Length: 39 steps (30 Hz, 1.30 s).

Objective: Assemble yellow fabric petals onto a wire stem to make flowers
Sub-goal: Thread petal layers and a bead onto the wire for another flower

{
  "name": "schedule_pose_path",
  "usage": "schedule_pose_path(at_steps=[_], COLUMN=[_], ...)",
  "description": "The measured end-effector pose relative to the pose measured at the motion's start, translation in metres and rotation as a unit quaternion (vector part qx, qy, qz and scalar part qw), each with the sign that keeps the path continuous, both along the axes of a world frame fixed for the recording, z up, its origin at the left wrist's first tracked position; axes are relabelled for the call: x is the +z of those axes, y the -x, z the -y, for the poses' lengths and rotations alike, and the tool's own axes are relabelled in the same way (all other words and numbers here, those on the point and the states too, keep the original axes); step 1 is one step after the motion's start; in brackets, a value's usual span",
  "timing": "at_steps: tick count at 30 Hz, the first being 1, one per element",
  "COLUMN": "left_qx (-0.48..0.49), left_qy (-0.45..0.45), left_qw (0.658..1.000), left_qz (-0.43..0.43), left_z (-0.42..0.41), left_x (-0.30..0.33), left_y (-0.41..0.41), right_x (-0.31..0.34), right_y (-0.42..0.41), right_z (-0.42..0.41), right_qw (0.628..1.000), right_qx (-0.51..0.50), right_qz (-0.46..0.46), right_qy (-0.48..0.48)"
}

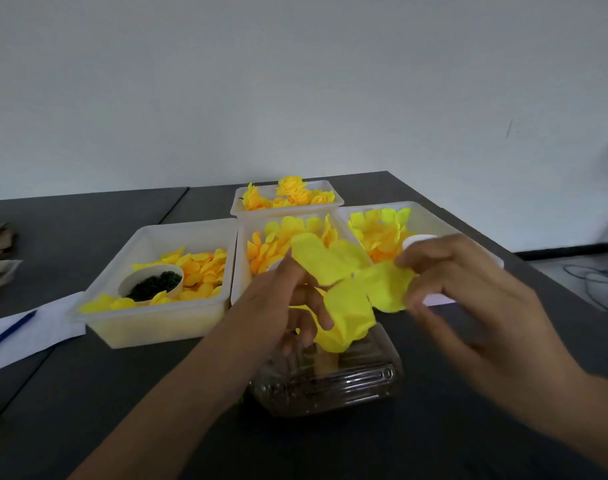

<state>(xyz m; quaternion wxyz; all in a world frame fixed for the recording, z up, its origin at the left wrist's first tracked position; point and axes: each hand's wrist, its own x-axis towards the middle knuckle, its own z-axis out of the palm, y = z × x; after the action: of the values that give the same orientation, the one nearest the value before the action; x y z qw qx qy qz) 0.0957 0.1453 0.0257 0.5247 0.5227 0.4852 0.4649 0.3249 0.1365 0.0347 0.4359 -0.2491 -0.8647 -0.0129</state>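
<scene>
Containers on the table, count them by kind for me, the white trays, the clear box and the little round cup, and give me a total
White trays: 4 (left, middle, back, right)
Clear plastic box: 1
Round cup of dark green bits: 1
Total: 6

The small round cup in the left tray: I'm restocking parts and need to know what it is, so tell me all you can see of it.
The small round white cup stands upright inside the white rectangular plastic tray at the left, near its front left corner. It looks like paper or thin plastic, open-topped, and holds small dark green pieces, too small to identify. Loose yellow fabric petals lie around and against it. Neither hand touches it.
</scene>
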Motion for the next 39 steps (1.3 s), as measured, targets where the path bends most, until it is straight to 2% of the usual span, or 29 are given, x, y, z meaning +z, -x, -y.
schedule_pose_path(at_steps=[2,6,11,14,16,18,19,20,22,24,25,26,29,32,36,39], left_qx=[0.027,0.058,0.028,0.007,-0.004,-0.009,-0.005,0.001,0.005,0.006,0.005,0.004,0.005,0.008,-0.009,-0.033], left_qy=[0.007,0.022,-0.048,-0.151,-0.187,-0.196,-0.202,-0.207,-0.206,-0.193,-0.188,-0.188,-0.198,-0.212,-0.201,-0.158], left_qw=[0.999,0.998,0.99,0.972,0.964,0.964,0.962,0.961,0.961,0.964,0.966,0.966,0.965,0.961,0.964,0.978], left_qz=[-0.033,-0.031,-0.128,-0.179,-0.187,-0.18,-0.182,-0.185,-0.186,-0.183,-0.18,-0.179,-0.172,-0.178,-0.173,-0.134], left_z=[0.0,0.004,0.019,0.023,0.024,0.024,0.023,0.022,0.019,0.017,0.016,0.016,0.011,0.003,-0.012,-0.024], left_x=[-0.004,-0.001,0.007,0.006,0.005,0.007,0.007,0.008,0.008,0.008,0.009,0.01,0.01,0.01,0.013,0.014], left_y=[-0.003,-0.006,-0.003,-0.003,-0.002,-0.003,-0.004,-0.004,-0.002,0.0,0.001,0.001,0.004,0.008,0.013,0.018], right_x=[-0.008,-0.014,-0.012,-0.01,-0.01,-0.012,-0.013,-0.014,-0.016,-0.018,-0.018,-0.018,-0.014,-0.01,0.002,0.009], right_y=[-0.001,-0.004,-0.008,-0.007,-0.005,-0.002,0.0,0.004,0.013,0.018,0.019,0.019,0.02,0.023,0.028,0.035], right_z=[0.007,0.009,0.006,0.004,0.003,0.004,0.005,0.006,0.002,-0.008,-0.012,-0.016,-0.022,-0.027,-0.039,-0.049], right_qw=[1.0,0.998,0.996,0.996,0.998,0.994,0.972,0.936,0.859,0.79,0.772,0.774,0.814,0.837,0.817,0.795], right_qx=[0.002,-0.005,-0.018,-0.013,-0.003,0.042,0.092,0.142,0.154,0.139,0.134,0.127,0.093,0.077,0.067,0.051], right_qz=[0.026,0.058,0.082,0.082,0.056,-0.028,-0.095,-0.164,-0.276,-0.312,-0.309,-0.293,-0.236,-0.223,-0.239,-0.243], right_qy=[-0.009,-0.011,-0.011,-0.012,0.006,0.101,0.192,0.278,0.404,0.509,0.539,0.547,0.522,0.493,0.521,0.554])
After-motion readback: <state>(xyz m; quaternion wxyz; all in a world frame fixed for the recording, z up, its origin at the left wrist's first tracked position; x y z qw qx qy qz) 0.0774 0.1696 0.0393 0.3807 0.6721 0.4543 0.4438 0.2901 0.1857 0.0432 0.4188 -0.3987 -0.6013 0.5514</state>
